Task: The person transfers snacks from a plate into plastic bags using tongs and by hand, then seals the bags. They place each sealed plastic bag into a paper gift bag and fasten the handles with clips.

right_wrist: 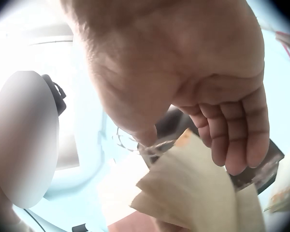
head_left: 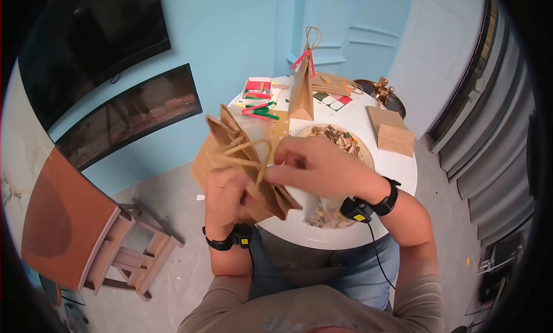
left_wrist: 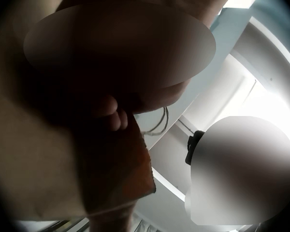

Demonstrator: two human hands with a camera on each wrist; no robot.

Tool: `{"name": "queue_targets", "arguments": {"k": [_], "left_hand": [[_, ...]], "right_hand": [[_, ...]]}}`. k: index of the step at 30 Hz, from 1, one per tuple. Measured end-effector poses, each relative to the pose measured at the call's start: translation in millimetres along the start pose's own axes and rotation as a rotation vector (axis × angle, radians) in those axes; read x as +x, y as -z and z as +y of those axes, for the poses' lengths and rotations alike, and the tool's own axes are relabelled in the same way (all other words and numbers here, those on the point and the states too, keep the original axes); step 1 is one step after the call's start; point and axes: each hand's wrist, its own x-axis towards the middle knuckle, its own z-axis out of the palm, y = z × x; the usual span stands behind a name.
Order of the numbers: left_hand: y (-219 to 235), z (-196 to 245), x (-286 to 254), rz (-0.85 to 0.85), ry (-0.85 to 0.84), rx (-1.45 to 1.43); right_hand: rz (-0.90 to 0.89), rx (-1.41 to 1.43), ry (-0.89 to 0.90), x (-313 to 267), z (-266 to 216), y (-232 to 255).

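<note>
A brown paper bag [head_left: 214,154] with twisted paper handles [head_left: 245,146] is held up, tilted, over the left side of the table. My left hand [head_left: 223,196] grips the bag near its top edge, its fingers partly hidden in the head view. Beside the handle is my right hand [head_left: 317,165]; in the right wrist view its fingers [right_wrist: 234,140] hang relaxed, apart from the bag's paper [right_wrist: 195,183]. The right thumb overlaps the twisted handle there. Below the right hand, a clear plastic bag [head_left: 322,215] with small mixed pieces lies at the table's near edge.
On the round white table [head_left: 397,172] stand a brown bag with pink ribbon [head_left: 302,94], a folded paper bag [head_left: 394,137] and a round dish [head_left: 366,154] of small brown pieces. Red and green strips [head_left: 259,110] lie back left. A wooden stool [head_left: 135,249] stands left.
</note>
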Motion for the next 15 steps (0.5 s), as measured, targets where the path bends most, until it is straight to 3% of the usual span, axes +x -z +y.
{"name": "queue_targets", "arguments": {"k": [1, 5, 8, 10, 11, 13, 15], "left_hand": [[0, 2, -1, -0.203, 0.011, 0.245], [-14, 4, -4, -0.27, -0.117, 0.436], [-15, 20, -9, -0.266, -0.034, 0.46], [-11, 29, -14, -0.203, 0.005, 0.461], [-8, 34, -17, -0.139, 0.039, 0.461], [6, 43, -21, -0.116, 0.029, 0.447], [10, 47, -25, -0.094, 0.021, 0.434]], "right_hand": [[0.004, 0.003, -0.004, 2, -2, -5], [0.042, -0.145, 0.057, 8, 10, -11], [0.098, -0.213, 0.126, 10, 29, -10], [0.245, -0.435, -0.073, 5, 28, 1], [0.243, -0.434, -0.074, 4, 29, 11], [0.312, -0.278, -0.258, 3, 34, 32], [0.325, -0.291, -0.255, 0, 48, 41]]}}
